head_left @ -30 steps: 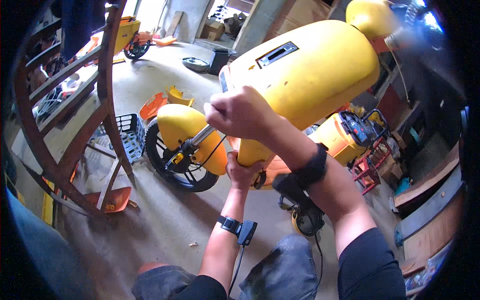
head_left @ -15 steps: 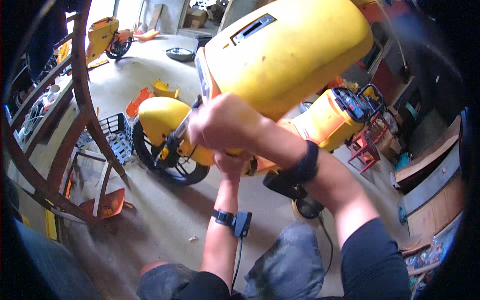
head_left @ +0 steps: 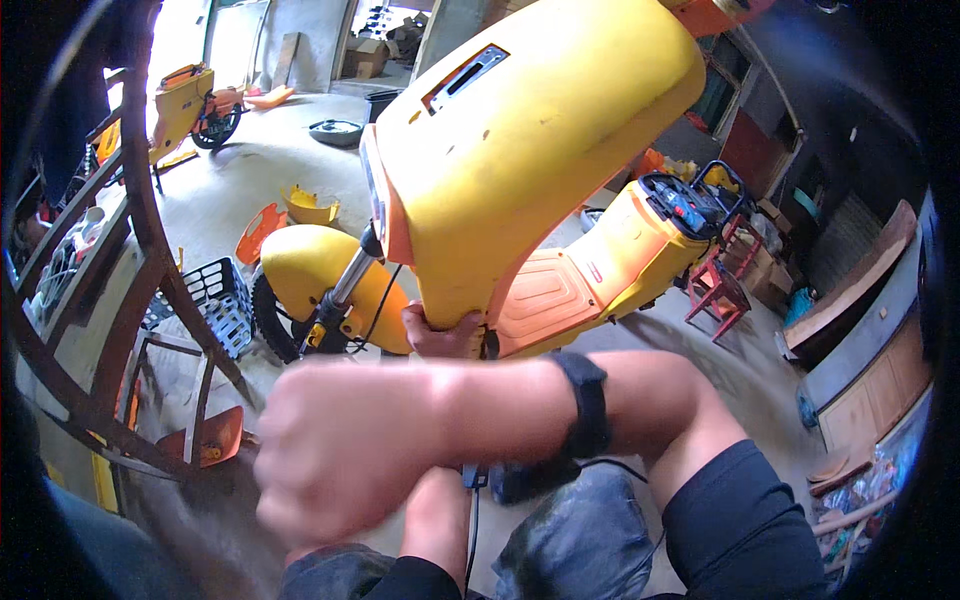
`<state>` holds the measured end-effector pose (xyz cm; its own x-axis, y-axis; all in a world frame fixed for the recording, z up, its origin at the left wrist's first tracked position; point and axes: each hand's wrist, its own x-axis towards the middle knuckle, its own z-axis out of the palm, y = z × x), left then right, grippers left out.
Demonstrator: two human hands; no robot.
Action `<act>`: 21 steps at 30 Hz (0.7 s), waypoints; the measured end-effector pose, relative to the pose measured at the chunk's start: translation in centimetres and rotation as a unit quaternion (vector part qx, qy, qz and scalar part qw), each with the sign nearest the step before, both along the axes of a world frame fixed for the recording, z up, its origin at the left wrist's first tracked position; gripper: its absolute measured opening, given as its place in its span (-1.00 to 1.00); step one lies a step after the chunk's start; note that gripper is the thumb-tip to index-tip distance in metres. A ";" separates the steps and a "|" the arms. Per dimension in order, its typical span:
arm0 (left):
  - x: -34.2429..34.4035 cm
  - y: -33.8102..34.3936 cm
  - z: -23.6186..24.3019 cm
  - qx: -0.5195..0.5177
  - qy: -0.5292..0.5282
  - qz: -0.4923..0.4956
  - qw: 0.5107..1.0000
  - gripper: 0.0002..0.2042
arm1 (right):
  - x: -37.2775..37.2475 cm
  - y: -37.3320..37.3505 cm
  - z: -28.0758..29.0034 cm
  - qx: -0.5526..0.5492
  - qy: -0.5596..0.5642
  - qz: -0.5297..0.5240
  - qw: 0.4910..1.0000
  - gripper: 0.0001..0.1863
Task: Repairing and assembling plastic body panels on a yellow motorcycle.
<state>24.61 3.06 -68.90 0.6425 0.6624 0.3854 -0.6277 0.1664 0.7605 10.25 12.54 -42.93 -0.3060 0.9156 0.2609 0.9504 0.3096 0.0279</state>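
Observation:
A yellow scooter front panel point(head_left: 540, 130) tilts across the middle of the head view, with a dark slot near its upper left. My left hand point(head_left: 440, 338) grips the panel's lower end, thumb and fingers on either side of it. Close to the camera, my right hand point(head_left: 345, 445) is closed in a fist and slightly blurred. It crosses over my left forearm, apart from the panel. The back of the fist hides its fingers and anything inside. Behind my hands are the yellow front fender point(head_left: 315, 265) and the orange footboard point(head_left: 545, 305).
A dark metal frame point(head_left: 150, 200) stands at the left, beside a grey plastic crate point(head_left: 225, 310). Orange and yellow plastic parts point(head_left: 310, 205) lie on the floor. Another scooter point(head_left: 185, 115) is parked farther back. A red stool point(head_left: 718, 285) and leaning boards point(head_left: 875, 330) are at the right.
My right fist has swung down and left, away from the panel and toward me. My left hand stays at the panel's lower end. The view has shifted slightly.

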 end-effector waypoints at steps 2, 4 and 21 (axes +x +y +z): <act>1.7 -0.3 -0.6 0.021 -0.019 -0.008 1.000 -0.43 | 5.3 -4.2 1.6 -0.106 -0.235 -0.184 0.949 -0.94; 0.0 -1.2 1.5 0.070 -0.031 0.054 0.996 -0.33 | 10.0 -7.7 -2.0 0.036 -0.194 -0.277 0.940 -0.76; 0.6 1.4 -0.5 -0.041 0.008 -0.101 0.994 -0.37 | 2.7 -12.5 -8.9 0.327 -0.073 -0.331 0.882 -0.83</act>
